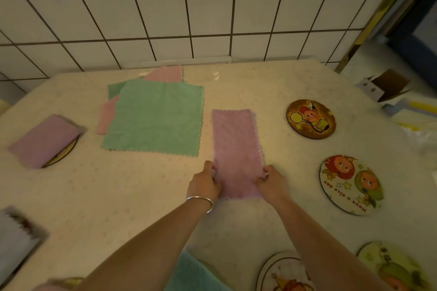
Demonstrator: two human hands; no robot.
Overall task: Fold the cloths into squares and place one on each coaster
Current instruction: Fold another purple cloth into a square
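A: Where's the pink cloth (234, 149)?

B: Mid-table, folded into a long strip running near to far. Its near end is in both hands.

A: How are the fingers?

B: The left hand (205, 183) has its fingers clamped on the near left corner; the right hand (272, 182) has its fingers clamped on the near right corner. A bangle (201, 201) sits on the left wrist.

A: What's beside it?

B: Just to the left, a green cloth (156, 120) lies open and flat, on top of a stack of more pink and green cloths (165, 73) toward the far side.

A: And the coasters?

B: To the right, a dark coaster (310, 118), bare, well apart from the strip. Nearer, a pale coaster (350, 184), also bare. Two more show at the near edge, one (283, 274) beside the right arm and one (392, 269) at the right corner.

A: Any done?

B: At the far left, a folded purple cloth (45, 140) lies on a coaster (63, 153), covering most of it. Another green cloth (191, 274) shows between the arms at the near edge.

A: Behind it all?

B: The table (142, 196) meets a white tiled wall (165, 19).
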